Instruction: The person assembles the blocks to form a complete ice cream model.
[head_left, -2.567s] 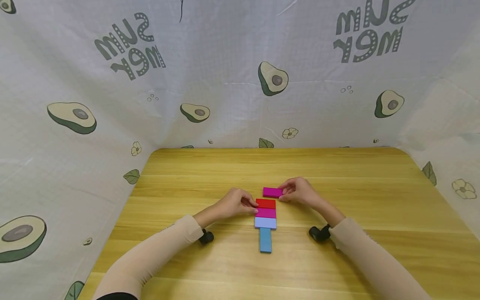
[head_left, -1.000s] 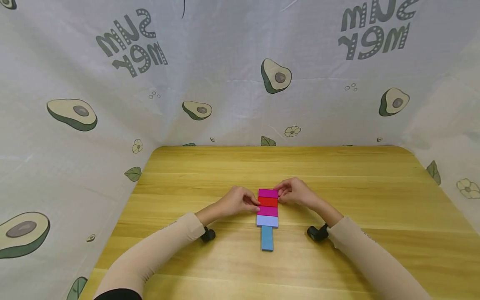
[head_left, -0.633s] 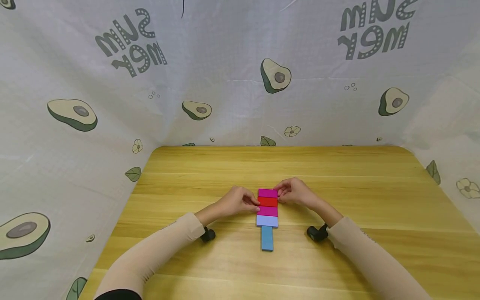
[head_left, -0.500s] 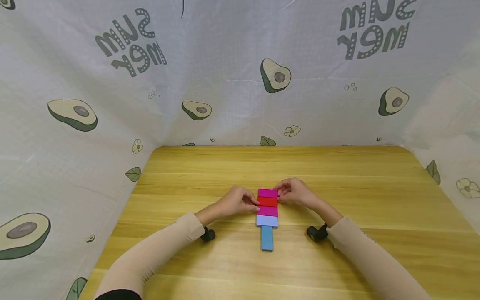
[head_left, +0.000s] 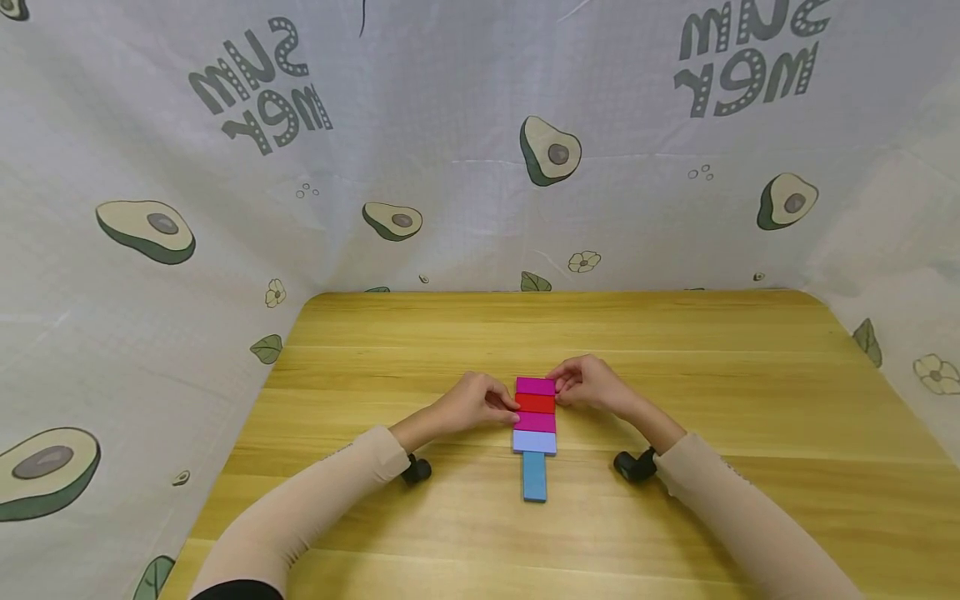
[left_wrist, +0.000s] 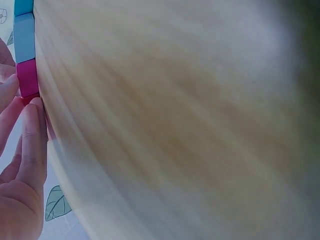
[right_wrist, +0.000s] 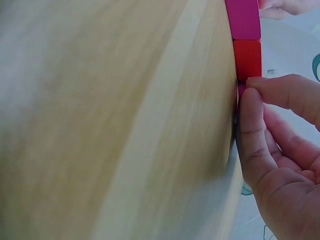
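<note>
Flat rectangular blocks form a column on the wooden table. From far to near they are a magenta block (head_left: 536, 386), a red block (head_left: 536, 404), a second magenta block (head_left: 536, 422), a lavender block (head_left: 534, 442) and a blue block (head_left: 534, 477) set lengthwise. At the column's left side, my left hand (head_left: 477, 402) pinches the red block's end, its thumb beside the nearer magenta one. My right hand (head_left: 588, 382) pinches the far magenta block at its right end. In the right wrist view, fingertips (right_wrist: 253, 92) mostly cover that block.
The wooden table (head_left: 675, 358) extends around the column. A white cloth with avocado prints (head_left: 551, 152) hangs behind and along both sides. Black wrist cameras (head_left: 635, 467) sit under both wrists, close over the table.
Since the earliest frame, my right hand has brought the far magenta block left and nearer, flush against the red block. Over the last second both hands stay in place.
</note>
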